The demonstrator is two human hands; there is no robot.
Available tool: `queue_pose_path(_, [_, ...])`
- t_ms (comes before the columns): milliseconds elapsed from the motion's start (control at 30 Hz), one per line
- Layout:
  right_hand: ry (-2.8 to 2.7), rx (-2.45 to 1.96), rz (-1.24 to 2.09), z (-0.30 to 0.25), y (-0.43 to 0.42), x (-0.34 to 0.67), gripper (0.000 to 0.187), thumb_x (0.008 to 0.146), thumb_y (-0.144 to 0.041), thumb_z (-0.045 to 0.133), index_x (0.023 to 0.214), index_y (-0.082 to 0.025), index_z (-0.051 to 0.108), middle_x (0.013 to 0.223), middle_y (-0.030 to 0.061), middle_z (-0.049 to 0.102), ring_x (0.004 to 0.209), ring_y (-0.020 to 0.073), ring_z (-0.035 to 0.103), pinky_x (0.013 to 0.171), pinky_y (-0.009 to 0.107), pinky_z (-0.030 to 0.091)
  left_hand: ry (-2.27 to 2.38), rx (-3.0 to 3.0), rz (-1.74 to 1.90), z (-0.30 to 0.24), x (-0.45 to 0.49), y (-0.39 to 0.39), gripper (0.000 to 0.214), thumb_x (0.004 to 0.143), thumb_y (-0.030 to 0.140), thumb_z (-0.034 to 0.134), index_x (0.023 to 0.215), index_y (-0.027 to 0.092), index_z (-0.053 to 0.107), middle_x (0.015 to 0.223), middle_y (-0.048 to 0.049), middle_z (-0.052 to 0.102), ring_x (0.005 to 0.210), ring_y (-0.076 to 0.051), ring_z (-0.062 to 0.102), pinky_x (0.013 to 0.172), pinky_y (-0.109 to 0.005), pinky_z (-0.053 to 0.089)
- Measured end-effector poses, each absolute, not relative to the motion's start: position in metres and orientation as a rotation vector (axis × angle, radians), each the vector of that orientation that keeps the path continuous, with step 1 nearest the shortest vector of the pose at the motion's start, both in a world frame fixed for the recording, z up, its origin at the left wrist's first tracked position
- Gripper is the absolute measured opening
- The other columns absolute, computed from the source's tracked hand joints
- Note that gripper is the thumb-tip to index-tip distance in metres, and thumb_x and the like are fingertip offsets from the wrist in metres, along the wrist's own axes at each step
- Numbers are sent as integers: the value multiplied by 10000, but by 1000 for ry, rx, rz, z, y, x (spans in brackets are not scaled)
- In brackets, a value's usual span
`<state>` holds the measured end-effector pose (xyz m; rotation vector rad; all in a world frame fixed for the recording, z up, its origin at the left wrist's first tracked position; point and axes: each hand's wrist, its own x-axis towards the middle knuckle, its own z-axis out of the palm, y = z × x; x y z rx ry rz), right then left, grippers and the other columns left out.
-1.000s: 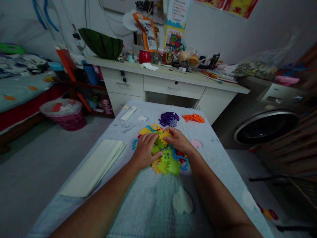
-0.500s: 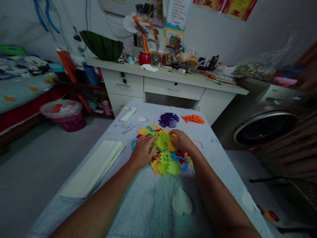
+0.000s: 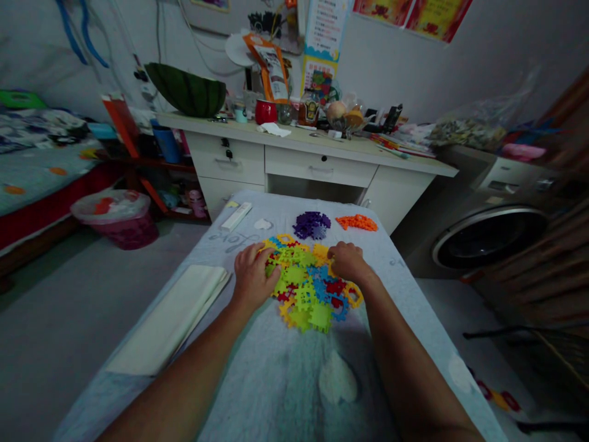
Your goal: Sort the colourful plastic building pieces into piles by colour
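A mixed pile of flat plastic interlocking pieces point(image 3: 301, 291), lime green, yellow, blue and red with notched edges, lies on the cloth-covered table point(image 3: 276, 380). My left hand point(image 3: 253, 276) rests at the pile's left edge, fingers apart and touching green pieces. At the upper right edge my right hand point(image 3: 350, 260) has its fingers curled down on a yellow piece point(image 3: 330, 267); its fingertips are partly hidden. Behind the pile sit a heap of purple pieces point(image 3: 311, 224) and a smaller heap of orange pieces point(image 3: 357, 222).
A folded cream cloth point(image 3: 172, 319) lies on the table's left side, and a long white box point(image 3: 237, 216) at the far left corner. A white desk point(image 3: 294, 138) crowded with items stands beyond. At right is a washing machine point(image 3: 488, 215); a pink bin point(image 3: 115, 215) stands at left.
My hands have moved apart, the left one leftward and the right one rightward. More blue and green pieces in the pile's middle now show. The view has shifted slightly.
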<state>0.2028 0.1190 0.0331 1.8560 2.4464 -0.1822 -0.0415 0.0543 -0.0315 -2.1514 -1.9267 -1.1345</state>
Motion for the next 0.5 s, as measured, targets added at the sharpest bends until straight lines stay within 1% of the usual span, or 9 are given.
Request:
queue_pose_path(100, [2556,1851,-202,30,116,195,406,795,-132,506,1165,-219,648,1240,126,606,1156,324,500,965,481,352,-2009,-2194,-983,-41,-43,58,448,822,435,568,1196,189,584,1292,-157,524,1221,-351,458,1009,-535,352])
queue_pose_path(200, [2759,1688,-330,21,112,181,412,845,-214,516,1250,-233,590,1324,80,581,1224,277,469,1018,427,335,-2008,-2291,-913,-46,-43,59,460,842,454,550,1233,211,556,1279,-133,553,1207,-324,483,986,-503,373])
queue_pose_path(267, [2834,1600,-364,15,110,173,425,864,-266,527,1285,-213,558,1343,90,569,1233,260,470,1027,398,334,-1981,-2333,-893,-46,-43,58,453,848,451,550,1244,230,545,1281,-115,567,1212,-309,486,983,-490,374])
queue_pose_path(367, [2859,1577,-355,13,108,168,370,853,-243,542,1214,-182,595,1237,115,618,1142,241,530,978,357,368,-1959,-2362,-857,-43,-42,57,469,844,457,561,1257,236,537,1300,-112,566,1226,-310,478,987,-498,366])
queue_pose_path(433, [2852,1563,-369,16,108,170,306,831,-172,523,1117,-183,634,1107,97,654,1035,216,567,910,320,394,-1955,-2379,-832,-42,-42,56,484,846,465,557,1267,228,534,1311,-118,562,1240,-316,469,1000,-515,353])
queue_pose_path(500, [2818,1546,-391,20,109,175,285,804,-111,492,1024,-189,656,1003,77,662,953,201,578,844,298,404,-1965,-2384,-810,-42,-41,55,483,851,471,550,1269,231,537,1319,-119,561,1246,-321,464,1023,-545,324])
